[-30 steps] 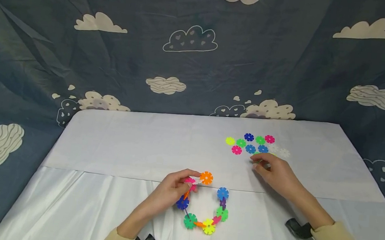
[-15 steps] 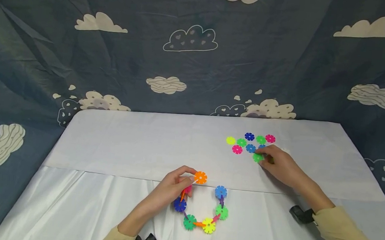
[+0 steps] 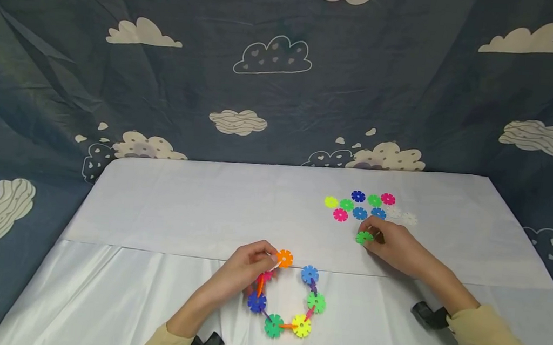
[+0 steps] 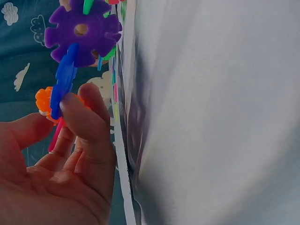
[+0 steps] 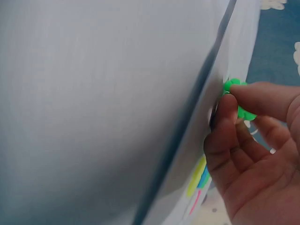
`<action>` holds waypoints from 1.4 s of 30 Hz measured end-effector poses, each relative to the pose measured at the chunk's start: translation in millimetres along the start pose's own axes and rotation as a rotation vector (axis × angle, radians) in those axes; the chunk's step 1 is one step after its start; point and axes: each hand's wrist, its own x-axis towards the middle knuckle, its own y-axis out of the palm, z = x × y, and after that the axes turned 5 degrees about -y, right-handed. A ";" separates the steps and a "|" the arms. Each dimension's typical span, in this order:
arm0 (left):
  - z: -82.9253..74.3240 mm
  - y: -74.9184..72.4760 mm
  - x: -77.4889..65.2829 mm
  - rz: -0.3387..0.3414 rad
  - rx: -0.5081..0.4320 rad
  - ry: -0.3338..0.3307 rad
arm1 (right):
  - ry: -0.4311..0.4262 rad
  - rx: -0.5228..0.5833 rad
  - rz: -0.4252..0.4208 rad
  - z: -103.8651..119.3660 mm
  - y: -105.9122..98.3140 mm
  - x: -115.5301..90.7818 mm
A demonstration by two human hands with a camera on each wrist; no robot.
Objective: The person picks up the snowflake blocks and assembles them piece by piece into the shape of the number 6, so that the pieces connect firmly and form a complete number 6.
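My left hand pinches one end of a curved chain of notched plastic discs, near an orange disc. The chain bends round through a blue disc, a dark green disc and a yellow disc to a light blue disc at its other end. In the left wrist view a purple disc stands above the fingers. Between thumb and fingers my right hand holds a loose green snowflake disc, clear of the chain; fingers partly cover it in the right wrist view.
Several loose discs lie beyond my right hand, among them a yellow disc, a pink disc and a clear disc. A white cloth covers the table. Behind it hangs a dark curtain with clouds.
My right hand has picked the green disc from the loose group and drawn it slightly nearer. My left hand has shifted a little left, with the orange disc and chain.
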 end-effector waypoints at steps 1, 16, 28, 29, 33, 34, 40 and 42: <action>0.2 0.1 0.0 0.005 -0.006 0.001 | -0.014 0.013 0.006 2.4 1.5 -0.4; -2.4 1.0 1.8 -0.028 -0.055 0.046 | -0.098 0.382 -0.059 59.3 31.6 -2.6; -3.0 2.8 1.8 -0.075 -0.121 0.053 | -0.138 0.555 -0.032 89.5 52.4 -1.7; -2.5 2.8 2.1 -0.075 -0.128 0.051 | -0.145 0.555 -0.036 91.2 53.7 -1.5; -1.4 2.6 3.0 -0.087 -0.142 0.038 | -0.171 0.567 -0.065 97.9 57.7 -0.1; -1.2 2.6 3.3 -0.088 -0.147 0.033 | -0.175 0.573 -0.069 99.6 58.1 0.0; 0.0 2.4 2.4 -0.091 -0.190 0.012 | -0.211 0.546 -0.107 104.8 61.9 -0.6; 0.3 2.3 1.7 -0.089 -0.204 0.008 | -0.220 0.506 -0.125 106.7 62.5 -1.2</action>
